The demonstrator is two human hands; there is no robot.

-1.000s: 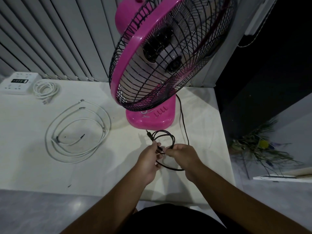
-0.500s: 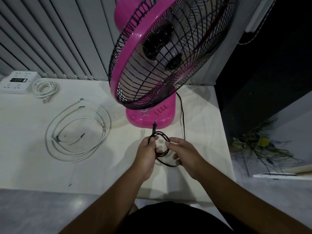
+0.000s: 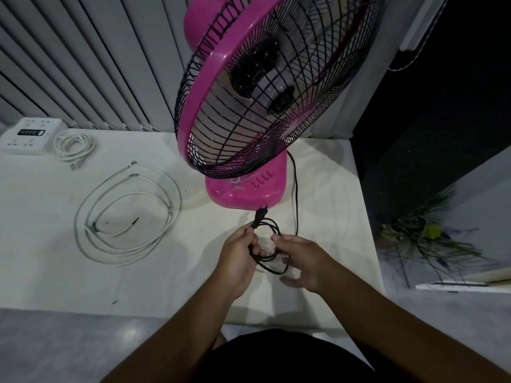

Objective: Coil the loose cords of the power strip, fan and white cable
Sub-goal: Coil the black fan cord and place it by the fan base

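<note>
My left grip [image 3: 237, 252] clamped on thin black cord [image 3: 274, 225], wound in small round loops over pale surface [image 3: 41, 244]; right grip [image 3: 302, 261] loose, fingers touching loops. Plug [image 3: 261, 214] points toward glossy pink fan [image 3: 246, 190].

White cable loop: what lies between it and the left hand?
Nothing: the head view shows bare white tabletop between the loose white cable loop and the left hand holding the black fan cord.
</note>
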